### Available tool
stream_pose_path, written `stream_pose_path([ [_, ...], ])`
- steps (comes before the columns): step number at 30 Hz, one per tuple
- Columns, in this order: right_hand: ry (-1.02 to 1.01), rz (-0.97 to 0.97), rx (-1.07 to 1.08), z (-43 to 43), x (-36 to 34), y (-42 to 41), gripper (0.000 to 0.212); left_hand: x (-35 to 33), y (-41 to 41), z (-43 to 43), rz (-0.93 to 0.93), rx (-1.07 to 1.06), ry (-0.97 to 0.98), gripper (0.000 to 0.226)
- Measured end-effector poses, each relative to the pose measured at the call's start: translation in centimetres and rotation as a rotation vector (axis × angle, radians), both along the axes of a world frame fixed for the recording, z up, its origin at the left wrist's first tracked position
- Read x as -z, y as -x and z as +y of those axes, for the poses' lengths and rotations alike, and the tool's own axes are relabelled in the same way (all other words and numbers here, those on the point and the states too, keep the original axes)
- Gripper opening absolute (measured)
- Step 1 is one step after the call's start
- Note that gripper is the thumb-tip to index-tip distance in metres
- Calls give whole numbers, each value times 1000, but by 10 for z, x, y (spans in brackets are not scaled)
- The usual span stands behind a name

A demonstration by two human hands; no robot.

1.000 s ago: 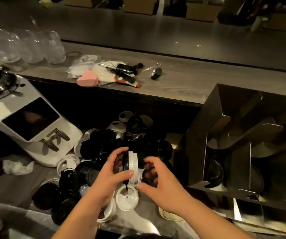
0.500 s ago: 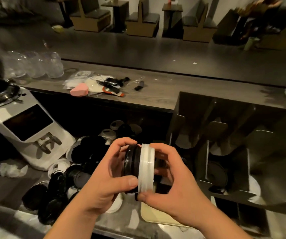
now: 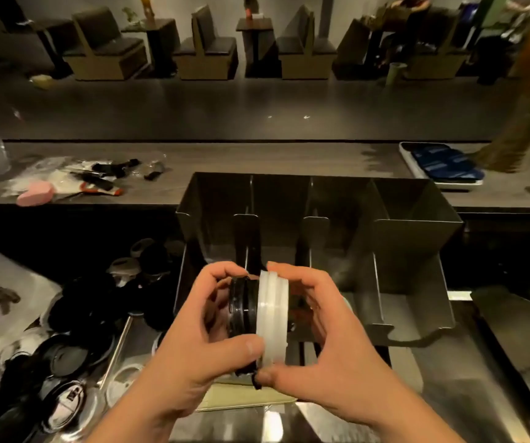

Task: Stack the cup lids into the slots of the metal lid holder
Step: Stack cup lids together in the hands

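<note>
Long grey wood-grain counter: runs across the far side, well beyond the grip.

Dark folded sheet-metal lid holder with four upright slots: directly behind the grip and spreading to its right. The front edges of its dividers rise just past the fingertips. Slot contents are too dim to tell.

Loose heap of black and white round plastic cup lids: left of the grip, on the low worktop, apart from both hands.

Left hand: fingers curled over the top of the held stack, thumb pressed under it.

Right hand: mirrors this from the other side, fingers over the top, thumb at the bottom edge.

Short stack of cup lids held on edge: black lids on the left-hand side, translucent white lids on the right-hand side, clamped between both hands in the air, in front of the holder and not in any slot.

Pink heart-shaped sponge: on the counter, far left of and beyond the grip.
</note>
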State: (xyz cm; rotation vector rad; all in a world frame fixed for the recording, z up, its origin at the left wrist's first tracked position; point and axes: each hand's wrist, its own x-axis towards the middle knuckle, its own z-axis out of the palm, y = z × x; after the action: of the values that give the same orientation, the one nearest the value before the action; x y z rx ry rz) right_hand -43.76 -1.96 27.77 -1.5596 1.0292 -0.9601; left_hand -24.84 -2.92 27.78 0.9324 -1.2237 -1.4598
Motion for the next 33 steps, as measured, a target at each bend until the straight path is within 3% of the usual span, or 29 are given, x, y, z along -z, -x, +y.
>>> stream_pose_path([
  [6, -8, -58, 74, 8, 8, 47, 84, 1, 46, 0, 6, 83, -57, 79],
  [12, 23, -167, 101, -2, 11, 68, 77, 4, 68, -3, -50, 165, -65, 61],
  [15, -2, -221, 160, -15, 5, 80, 78, 0, 67, -5, 69, -8, -150, 54],
  [17, 29, -37, 226, -27, -4, 92, 79, 0, 59, -9, 91, -234, -191, 50],
  [19, 29, 302, 235, -37, -11, 98, 81, 1, 45, -13, 181, -382, -244, 43],
  [23, 172, 925, 92, -49, -2, 83, 96, 5, 28, -12, 395, -409, -309, 25],
  [25, 231, 1124, 1, -56, 9, 72, 95, 7, 26, -11, 442, -369, -348, 36],
  [28, 186, 1322, -111, -69, 24, 59, 91, 8, 24, -11, 518, -287, -434, 77],
  [33, 164, 1382, -161, -85, 40, 49, 88, 7, 24, -15, 673, -156, -516, 74],
])
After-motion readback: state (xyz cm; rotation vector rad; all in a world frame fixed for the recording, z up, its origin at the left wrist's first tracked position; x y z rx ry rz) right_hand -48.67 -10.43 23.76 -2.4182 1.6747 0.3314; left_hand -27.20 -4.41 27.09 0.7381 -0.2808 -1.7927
